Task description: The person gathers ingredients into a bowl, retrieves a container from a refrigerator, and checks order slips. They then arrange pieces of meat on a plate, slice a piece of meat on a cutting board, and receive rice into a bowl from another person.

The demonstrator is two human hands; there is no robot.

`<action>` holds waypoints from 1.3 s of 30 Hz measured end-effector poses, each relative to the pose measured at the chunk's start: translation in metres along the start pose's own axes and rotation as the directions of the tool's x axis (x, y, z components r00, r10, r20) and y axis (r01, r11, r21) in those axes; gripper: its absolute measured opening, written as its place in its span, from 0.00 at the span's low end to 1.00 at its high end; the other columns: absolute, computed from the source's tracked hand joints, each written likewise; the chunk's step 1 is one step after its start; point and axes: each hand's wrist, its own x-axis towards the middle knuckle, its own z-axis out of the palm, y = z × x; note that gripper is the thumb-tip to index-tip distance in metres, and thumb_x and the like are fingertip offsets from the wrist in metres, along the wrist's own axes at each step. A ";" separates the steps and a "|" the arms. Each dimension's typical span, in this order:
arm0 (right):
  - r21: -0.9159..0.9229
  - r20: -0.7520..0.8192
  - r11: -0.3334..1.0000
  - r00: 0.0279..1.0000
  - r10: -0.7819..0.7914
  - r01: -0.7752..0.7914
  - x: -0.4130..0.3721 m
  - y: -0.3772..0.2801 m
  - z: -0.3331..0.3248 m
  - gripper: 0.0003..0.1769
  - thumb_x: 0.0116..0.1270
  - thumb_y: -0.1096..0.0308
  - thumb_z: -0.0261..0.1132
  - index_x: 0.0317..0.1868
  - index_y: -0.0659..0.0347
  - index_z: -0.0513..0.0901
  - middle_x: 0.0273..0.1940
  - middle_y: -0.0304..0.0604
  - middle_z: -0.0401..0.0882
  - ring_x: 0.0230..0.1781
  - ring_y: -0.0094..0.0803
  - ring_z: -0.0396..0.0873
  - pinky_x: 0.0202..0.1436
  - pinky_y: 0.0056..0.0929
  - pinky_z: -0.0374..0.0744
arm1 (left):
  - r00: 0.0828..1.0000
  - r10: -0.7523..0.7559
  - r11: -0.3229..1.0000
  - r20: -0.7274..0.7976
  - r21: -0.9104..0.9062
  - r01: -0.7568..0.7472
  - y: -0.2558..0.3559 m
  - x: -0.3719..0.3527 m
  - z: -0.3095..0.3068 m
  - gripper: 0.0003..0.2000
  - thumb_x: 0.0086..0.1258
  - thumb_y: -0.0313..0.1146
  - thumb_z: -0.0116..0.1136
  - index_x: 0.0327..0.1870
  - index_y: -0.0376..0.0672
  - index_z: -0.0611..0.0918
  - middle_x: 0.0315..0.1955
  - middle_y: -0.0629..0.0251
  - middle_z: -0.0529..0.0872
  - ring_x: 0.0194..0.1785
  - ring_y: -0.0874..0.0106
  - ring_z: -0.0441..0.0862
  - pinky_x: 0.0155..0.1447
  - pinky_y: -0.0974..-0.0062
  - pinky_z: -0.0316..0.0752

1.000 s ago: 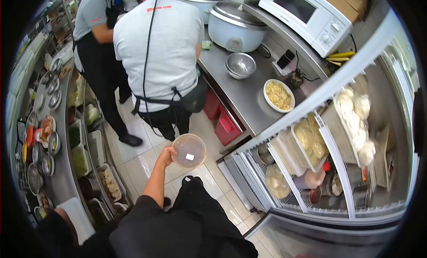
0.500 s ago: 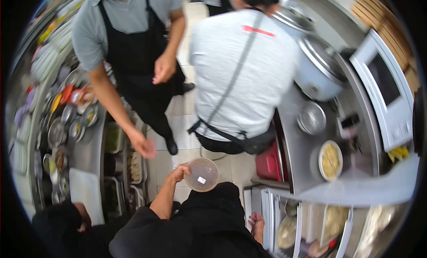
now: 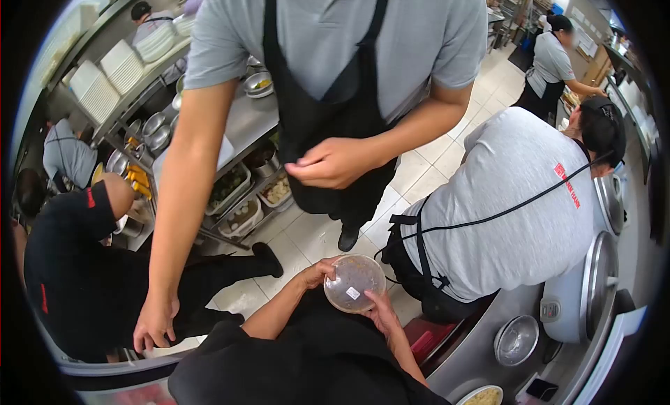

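Note:
Between my hands, low in front of my body, is a round clear plastic tub [image 3: 349, 274] with a small white label on top and something brownish inside. My left hand [image 3: 319, 271] grips its left rim, thumb over the top. On the lower right edge, my right hand [image 3: 381, 311] has its fingers closed around the rim. A co-worker in a grey shirt and black apron [image 3: 331, 119] stands close in front of me. One of that person's hands [image 3: 157, 323] reaches down past my left side; the other [image 3: 335, 162] is held above the tub.
At right, a person in a grey T-shirt [image 3: 499, 203] bends beside a large rice cooker [image 3: 565, 300]. Metal bowls [image 3: 516, 340] and a bowl of pale food [image 3: 483, 396] sit on the counter. Someone in black [image 3: 84, 251] crouches at left, leg stretched across the floor. Plate stacks [image 3: 108, 87] line a shelf.
My right hand has come up from my side and taken hold of the tub. My view has turned left. The aproned co-worker is nearer, with an arm stretched past my left.

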 end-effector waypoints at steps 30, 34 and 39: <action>-0.070 0.237 0.977 0.955 -0.179 0.200 0.053 -0.117 0.073 0.31 0.60 0.62 0.59 0.60 0.70 0.64 0.55 0.54 0.72 0.53 0.48 0.76 0.49 0.50 0.81 | 0.510 -0.580 0.659 -0.635 0.002 0.752 -0.273 -0.141 -0.045 0.29 0.64 0.55 0.50 0.60 0.44 0.73 0.54 0.54 0.77 0.56 0.61 0.75 0.58 0.53 0.68; -0.107 0.303 0.986 0.949 -0.090 0.128 0.141 -0.135 0.134 0.32 0.59 0.61 0.60 0.61 0.68 0.63 0.55 0.54 0.70 0.53 0.47 0.74 0.51 0.51 0.80 | 0.528 -0.454 0.827 -0.717 -0.119 0.549 -0.285 -0.128 -0.038 0.26 0.64 0.52 0.51 0.58 0.43 0.74 0.52 0.54 0.78 0.55 0.61 0.76 0.56 0.56 0.70; -0.167 0.417 0.986 0.908 0.043 0.030 0.265 -0.160 0.244 0.30 0.56 0.59 0.65 0.54 0.67 0.68 0.51 0.53 0.70 0.50 0.46 0.75 0.48 0.48 0.81 | 0.546 -0.506 0.823 -0.668 -0.183 0.538 -0.303 -0.118 -0.048 0.24 0.65 0.50 0.51 0.55 0.42 0.76 0.50 0.55 0.79 0.53 0.62 0.78 0.53 0.58 0.72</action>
